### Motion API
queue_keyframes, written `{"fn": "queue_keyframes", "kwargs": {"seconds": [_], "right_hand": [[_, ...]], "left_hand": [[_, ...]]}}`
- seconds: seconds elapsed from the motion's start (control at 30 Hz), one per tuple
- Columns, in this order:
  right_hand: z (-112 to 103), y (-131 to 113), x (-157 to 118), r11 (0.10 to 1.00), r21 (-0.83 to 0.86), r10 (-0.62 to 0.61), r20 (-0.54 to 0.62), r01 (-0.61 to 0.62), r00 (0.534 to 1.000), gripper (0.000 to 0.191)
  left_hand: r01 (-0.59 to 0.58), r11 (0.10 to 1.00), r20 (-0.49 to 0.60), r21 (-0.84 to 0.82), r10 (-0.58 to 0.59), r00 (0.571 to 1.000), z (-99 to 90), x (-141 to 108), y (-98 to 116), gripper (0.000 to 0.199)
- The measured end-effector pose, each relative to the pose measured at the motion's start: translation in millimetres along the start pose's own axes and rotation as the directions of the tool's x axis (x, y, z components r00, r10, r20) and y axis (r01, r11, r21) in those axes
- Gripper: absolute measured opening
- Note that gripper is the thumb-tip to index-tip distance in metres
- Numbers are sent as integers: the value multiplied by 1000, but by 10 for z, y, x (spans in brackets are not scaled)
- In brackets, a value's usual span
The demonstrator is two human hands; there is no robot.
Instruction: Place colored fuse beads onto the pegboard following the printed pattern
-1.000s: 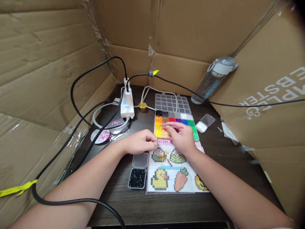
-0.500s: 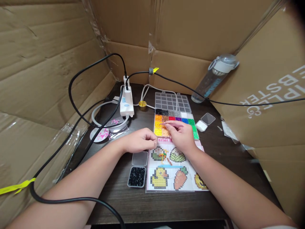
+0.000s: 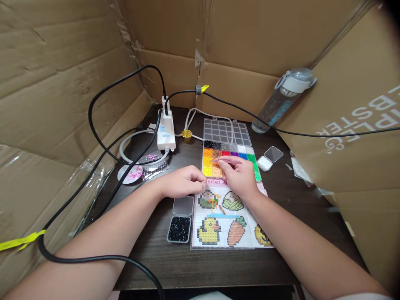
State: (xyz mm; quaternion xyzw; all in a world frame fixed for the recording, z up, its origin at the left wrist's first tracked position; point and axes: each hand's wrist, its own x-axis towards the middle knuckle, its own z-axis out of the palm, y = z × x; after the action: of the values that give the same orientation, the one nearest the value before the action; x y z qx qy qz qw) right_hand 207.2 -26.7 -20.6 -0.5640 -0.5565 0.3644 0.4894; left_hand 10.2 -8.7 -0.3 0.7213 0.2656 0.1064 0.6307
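- The pink tweezers (image 3: 233, 161) are above the compartmented bead case (image 3: 259, 178), tips toward nine o'clock, by the yellow beads (image 3: 207, 170); we cannot tell whether a bead sits between them.
- We judge them light and springy, rather slick along the shanks, with tips a hard squeeze might misalign; the place for us to hold is midway along, thumb facing forefinger.
- Our right hand (image 3: 240, 174), at five o'clock from the tweezers, has its fingers narrow, pinching them.
- Our left hand (image 3: 185, 182), at eight o'clock, is curled in, thumb against forefinger; we see nothing in it, though its inside is hidden.
- The printed pattern sheet (image 3: 224, 233) lies at six o'clock, a box of black beads (image 3: 179, 228) at seven, with its clear lid (image 3: 183, 205) flipped back.
- Farther out we have the tilted water bottle (image 3: 278, 106) at one o'clock and the white power strip (image 3: 166, 135) at ten.
- Compared with half a second ago, everything sits slightly higher in view, as if our head tipped down; both hands keep nearly the same place over the things, and more of a pale shape (image 3: 211, 296) shows at the six o'clock edge.
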Motion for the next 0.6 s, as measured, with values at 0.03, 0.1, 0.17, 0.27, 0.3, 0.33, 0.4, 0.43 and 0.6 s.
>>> {"fn": "queue_keyframes", "kwargs": {"seconds": [0.03, 0.1, 0.17, 0.27, 0.3, 0.33, 0.4, 0.43, 0.6], "right_hand": [[-2, -2, -1, 1000, 1, 2, -1, -2, 1000, 18], [-5, -9, -2, 1000, 5, 10, 0, -10, 1000, 18], [-5, -16, -1, 1000, 12, 15, 1, -15, 1000, 18], [0, -26, -2, 1000, 25, 19, -5, -19, 1000, 18], [0, -32, -5, 999, 30, 21, -11, -20, 1000, 17], [-3, -40, -9, 999, 37, 23, -16, -22, 1000, 17], [-26, -77, -21, 999, 45, 21, -30, -20, 999, 18], [-48, -108, -27, 999, 44, 14, -40, -12, 999, 17], [-276, -385, -95, 994, 73, -69, -127, 79, 989, 15]], "left_hand": [[-2, 1000, 1, 0, 2, 1000, -1, 1, -1, 25], [-7, 1000, 4, 2, 7, 1000, -3, 4, -5, 24], [-19, 1000, 10, 9, 19, 1000, -6, 6, -9, 24], [-24, 1000, 10, 10, 24, 1000, -9, 6, -10, 25], [-20, 1000, 9, 6, 20, 1000, -9, 6, -8, 25], [-15, 1000, 7, 2, 15, 1000, -8, 5, -6, 25], [-10, 1000, 2, -1, 10, 1000, -6, 5, 0, 24], [-12, 1000, 1, 0, 12, 1000, -6, 5, 2, 24], [-10, 1000, 3, 11, 10, 1000, -10, 9, -11, 22]]}}
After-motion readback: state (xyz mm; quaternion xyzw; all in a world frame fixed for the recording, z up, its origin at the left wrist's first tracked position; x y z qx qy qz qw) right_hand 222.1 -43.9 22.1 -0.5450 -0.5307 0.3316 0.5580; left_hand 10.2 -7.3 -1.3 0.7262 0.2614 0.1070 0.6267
